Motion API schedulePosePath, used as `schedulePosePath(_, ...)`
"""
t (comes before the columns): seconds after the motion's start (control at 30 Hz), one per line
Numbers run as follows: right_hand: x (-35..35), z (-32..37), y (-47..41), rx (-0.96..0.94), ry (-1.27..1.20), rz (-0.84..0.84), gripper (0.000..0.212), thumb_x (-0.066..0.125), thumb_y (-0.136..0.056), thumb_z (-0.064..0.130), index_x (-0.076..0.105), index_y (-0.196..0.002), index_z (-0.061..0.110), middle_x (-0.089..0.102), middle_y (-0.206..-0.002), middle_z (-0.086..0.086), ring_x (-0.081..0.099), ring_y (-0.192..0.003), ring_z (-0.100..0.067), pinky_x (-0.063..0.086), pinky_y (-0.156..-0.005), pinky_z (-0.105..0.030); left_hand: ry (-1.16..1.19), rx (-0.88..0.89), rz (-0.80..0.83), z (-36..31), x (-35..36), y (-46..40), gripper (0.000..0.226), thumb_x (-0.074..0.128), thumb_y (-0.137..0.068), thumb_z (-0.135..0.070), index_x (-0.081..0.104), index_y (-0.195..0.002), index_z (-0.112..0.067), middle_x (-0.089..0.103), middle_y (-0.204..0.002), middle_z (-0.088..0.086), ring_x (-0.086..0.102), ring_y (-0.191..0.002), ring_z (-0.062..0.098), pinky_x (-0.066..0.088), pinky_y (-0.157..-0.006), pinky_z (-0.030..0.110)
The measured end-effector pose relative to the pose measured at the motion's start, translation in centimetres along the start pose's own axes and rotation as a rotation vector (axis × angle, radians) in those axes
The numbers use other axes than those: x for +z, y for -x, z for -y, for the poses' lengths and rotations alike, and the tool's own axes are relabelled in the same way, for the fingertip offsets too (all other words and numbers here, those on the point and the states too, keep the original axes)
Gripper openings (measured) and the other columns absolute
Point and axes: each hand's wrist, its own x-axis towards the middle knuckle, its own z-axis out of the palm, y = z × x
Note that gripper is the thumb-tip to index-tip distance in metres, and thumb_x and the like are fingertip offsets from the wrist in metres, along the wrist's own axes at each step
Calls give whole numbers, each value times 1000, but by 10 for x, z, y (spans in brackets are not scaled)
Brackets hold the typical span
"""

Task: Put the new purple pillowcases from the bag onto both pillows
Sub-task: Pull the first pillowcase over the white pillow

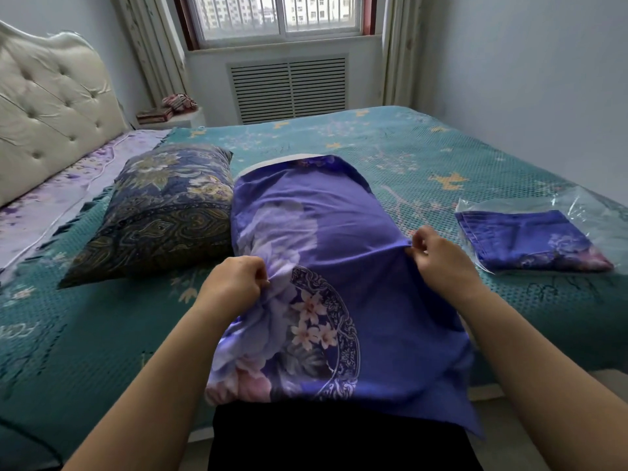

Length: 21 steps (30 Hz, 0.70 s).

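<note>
Now two hands (234, 280) (438, 256) pinch one purple pillowcase (339, 266) beside one patterned pillow (163, 212).

Pillow inside the purple pillowcase (306, 232): almost wholly covered, only a pale strip showing at the far open end; the near end of the case drops out of sight behind the person's dark clothing. Folded second pillowcase (530, 241): print dimmed by glare on the clear plastic bag (577, 202), whose right side is cut by the frame edge. Fingertips of left hand (234, 283) and right hand (438, 256): buried in gathered fabric, exact grip not discernible.
</note>
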Motion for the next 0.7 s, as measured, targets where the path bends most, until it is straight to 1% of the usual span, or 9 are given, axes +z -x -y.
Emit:
schedulePosePath(0.1,1,4,-9,26,-66,2,9,51,-94,21,43,-91,19,56,-80,-12,57,-80,-35,38,-67,-36,2,-6,-34,-5,-11,-1,6,63,-80,-17,67,-78,-20,67,-89,5,60,-87,27,44,-69,30)
schedulePosePath(0.23,1,1,-18,-7,15,93,10,49,-95,22,40,-93,18,55,-81,-10,55,-77,-32,40,-68,-36,46,-5,3,-1,-20,-6,6,63,-84,-15,63,-78,-16,62,-79,5,57,-80,26,42,-68,31)
schedulePosePath(0.3,2,-3,-25,-9,0,134,12,50,-95,22,40,-94,16,55,-82,-10,53,-75,-30,38,-69,-35,214,-45,9,6,-13,-17,11,58,-88,-12,55,-77,-15,60,-73,9,53,-71,26,44,-69,36)
schedulePosePath(0.4,5,-2,-34,-26,-101,200,11,50,-96,23,44,-95,14,55,-87,-8,52,-80,-25,33,-71,-30,613,-177,-31,11,3,-31,20,48,-94,-7,49,-76,-14,48,-67,4,43,-66,17,38,-62,32)
schedulePosePath(0.5,-1,-4,-38,-40,-223,434,16,58,-92,29,55,-96,14,60,-90,-3,55,-84,-19,38,-70,-27,867,-232,25,14,12,-37,28,44,-98,-8,46,-71,-14,44,-68,1,40,-68,10,34,-58,18)
schedulePosePath(0.57,-8,-8,-39,-1,-254,642,14,71,-83,25,63,-93,19,65,-89,-1,59,-84,-16,45,-72,-26,882,-173,226,19,9,-35,21,58,-92,-22,54,-74,-13,53,-70,2,45,-67,9,38,-59,18)
schedulePosePath(0.6,-10,-10,-42,-18,-186,642,12,75,-80,21,64,-85,23,65,-83,1,59,-83,-17,45,-72,-27,802,-129,332,24,6,-35,20,67,-85,-27,57,-75,-13,56,-70,1,48,-67,8,40,-61,20)
schedulePosePath(0.63,-8,-13,-44,-34,-94,558,13,76,-78,20,64,-78,25,63,-77,2,59,-82,-19,42,-70,-29,662,-84,393,27,3,-35,22,75,-78,-28,59,-74,-14,58,-68,-2,49,-65,6,40,-61,21)
schedulePosePath(0.7,0,-12,-48,-7,27,250,6,71,-79,19,66,-78,21,64,-77,-5,60,-83,-26,36,-68,-28,397,-28,297,27,4,-40,27,81,-71,-28,58,-67,-15,55,-62,-5,50,-60,9,39,-60,26)
